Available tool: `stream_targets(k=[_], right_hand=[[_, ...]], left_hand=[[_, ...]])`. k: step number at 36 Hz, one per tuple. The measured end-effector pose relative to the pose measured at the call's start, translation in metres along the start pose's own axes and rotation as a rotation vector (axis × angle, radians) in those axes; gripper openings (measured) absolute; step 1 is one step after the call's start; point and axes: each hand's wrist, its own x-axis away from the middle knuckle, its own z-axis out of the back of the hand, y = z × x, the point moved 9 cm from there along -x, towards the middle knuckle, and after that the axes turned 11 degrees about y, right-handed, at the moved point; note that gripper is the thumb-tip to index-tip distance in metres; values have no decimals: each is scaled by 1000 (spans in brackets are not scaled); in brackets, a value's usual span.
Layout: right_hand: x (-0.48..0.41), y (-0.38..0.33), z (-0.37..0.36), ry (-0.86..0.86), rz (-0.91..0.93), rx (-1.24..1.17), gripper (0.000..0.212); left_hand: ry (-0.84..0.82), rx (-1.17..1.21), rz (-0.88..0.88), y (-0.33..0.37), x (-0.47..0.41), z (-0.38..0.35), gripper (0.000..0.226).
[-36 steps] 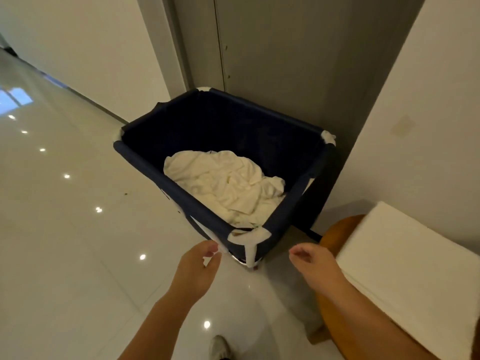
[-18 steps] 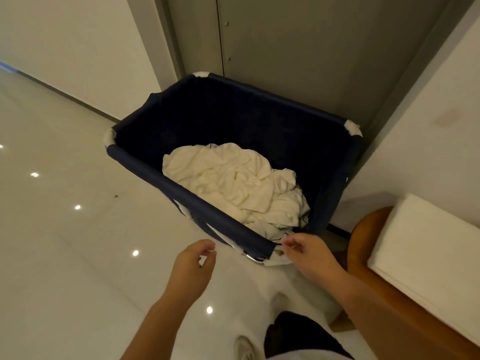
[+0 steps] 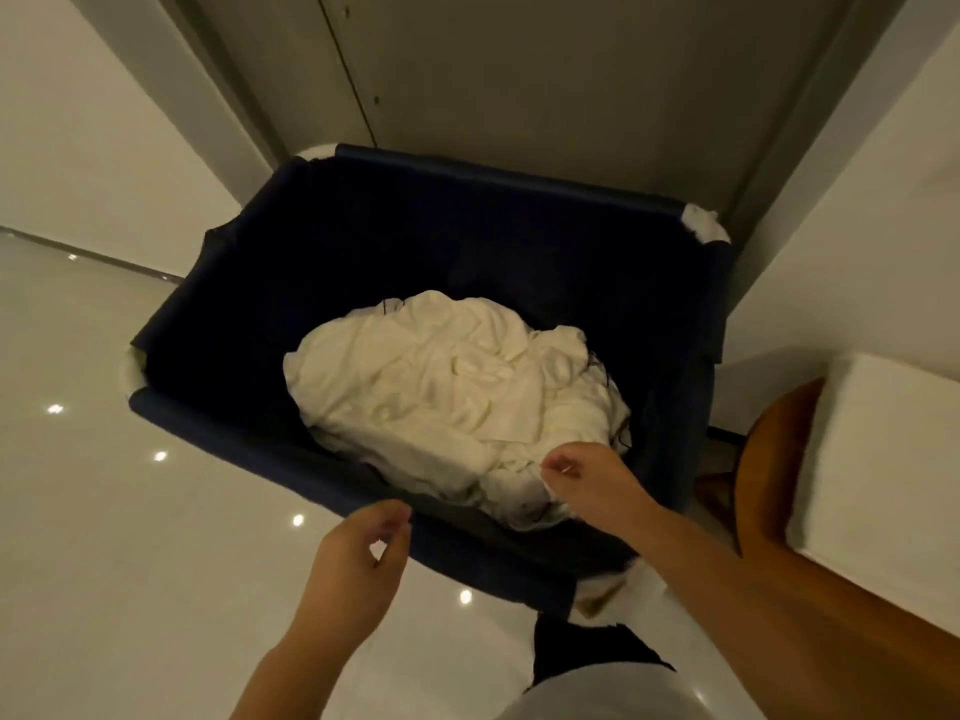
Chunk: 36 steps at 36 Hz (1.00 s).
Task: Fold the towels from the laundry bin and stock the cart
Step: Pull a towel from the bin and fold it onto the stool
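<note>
Head view: crumpled white towels (image 3: 457, 387) are lying heaped inside the navy laundry bin (image 3: 363, 241). Right hand (image 3: 587, 480) is hovering over the pile's near edge, fingers loosely curled, gripping nothing. Left hand (image 3: 358, 558) is hanging by the near rim, loose and empty too. Pickup step looks to be starting — next move calls for pinching one towel's edge and lifting it clear.

The left hand (image 3: 358, 558) reaches forward, fingers loosely curled, holding nothing. The right hand (image 3: 592, 480) extends farther ahead, fingers loosely bent downward.

Glossy pale floor (image 3: 104, 563), white walls (image 3: 78, 122), grey door (image 3: 519, 70).
</note>
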Motion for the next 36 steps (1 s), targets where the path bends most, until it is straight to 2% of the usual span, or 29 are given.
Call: stream_targets(k=[9,17,21,25,29,33,36], right_hand=[[-42,23,-9,-60,-103,49,6],[-57,40,-6,8,-204,60,9],[-62,44,-10,50,-270,56,11],[-67,52,-23,65,-337,104,15],[-83,80,-44,18,-441,282,18],[-106,128,-80,-114,-583,468,35],[-128,173,-104,-164,-701,502,50]], left_hand=[[-156,-15,27,-1,-64,-45,17],[-256,8,-71,14,-122,-82,11],[-385,37,-87,11,-149,-107,11],[-476,28,-182,4,-182,-128,13],[-537,-13,-294,-3,-210,-154,13],[-585,-45,-355,-22,-237,-182,18],[-640,-91,-400,-44,-249,-205,20]])
